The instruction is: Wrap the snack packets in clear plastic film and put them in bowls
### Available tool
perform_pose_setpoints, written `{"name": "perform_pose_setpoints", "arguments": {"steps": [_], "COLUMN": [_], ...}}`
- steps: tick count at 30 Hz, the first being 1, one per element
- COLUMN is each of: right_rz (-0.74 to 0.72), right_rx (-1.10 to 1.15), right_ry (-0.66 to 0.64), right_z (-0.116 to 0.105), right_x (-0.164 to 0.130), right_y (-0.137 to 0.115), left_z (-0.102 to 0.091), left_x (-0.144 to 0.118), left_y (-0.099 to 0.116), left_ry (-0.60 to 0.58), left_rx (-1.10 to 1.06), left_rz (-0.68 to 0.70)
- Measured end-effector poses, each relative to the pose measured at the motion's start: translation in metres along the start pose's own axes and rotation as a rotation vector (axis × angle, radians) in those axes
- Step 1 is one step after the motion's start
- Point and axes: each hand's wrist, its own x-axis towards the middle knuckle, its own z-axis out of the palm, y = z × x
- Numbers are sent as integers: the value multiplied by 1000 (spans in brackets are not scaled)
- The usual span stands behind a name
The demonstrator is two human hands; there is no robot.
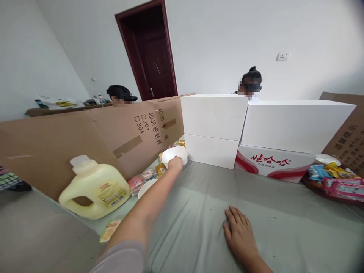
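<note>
The left hand [174, 163] reaches far out toward the back of the worktop [199, 212], which is covered with a grey cloth, and its fingers are closed on the near rim of a white bowl [174, 154]. The bowl is tilted, its opening facing up and toward the camera, and sits just in front of the lower of two stacked white foam boxes [213, 125] at the far edge. Small snack packets [159, 168] lie below and behind the bowl along the left back edge, and a second white bowl [146, 187] rests flat on the worktop just beside the forearm.

The right hand [240, 235] lies palm down on the cloth near the front edge, fingers loosely spread and holding nothing, well apart from the bowl.

A pale yellow detergent jug [95, 187] with a white cap stands at the left, against a long brown cardboard panel [93, 132] that walls that side. To the right of the foam boxes is a wider white box set on a red-and-white printed carton [270, 163]. At the right edge a tray of colourful wrapped snacks [338, 178] stands. Two other people are partly visible behind the cardboard and the boxes.
</note>
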Motion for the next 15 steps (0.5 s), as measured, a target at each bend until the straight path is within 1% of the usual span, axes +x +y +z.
{"name": "perform_pose_setpoints", "arguments": {"steps": [3, 7, 9, 11, 13, 15], "right_rz": [-32, -87, -160, -267, -349, -383], "right_rx": [15, 19, 59, 125, 176, 192], "right_ry": [45, 156, 213, 249, 284, 323], "right_z": [2, 8, 10, 12, 13, 12], "right_x": [0, -2, -4, -6, -7, -7], "right_y": [2, 7, 10, 13, 16, 17], "left_z": [10, 33, 44, 54, 60, 63], "left_x": [-32, -101, -135, -163, -179, -183], "left_y": [28, 77, 102, 123, 138, 143], "left_ry": [-7, -29, -48, -61, -75, -47], "left_rx": [41, 39, 30, 16, 7, -29], "left_rz": [148, 439, 571, 686, 776, 839]}}
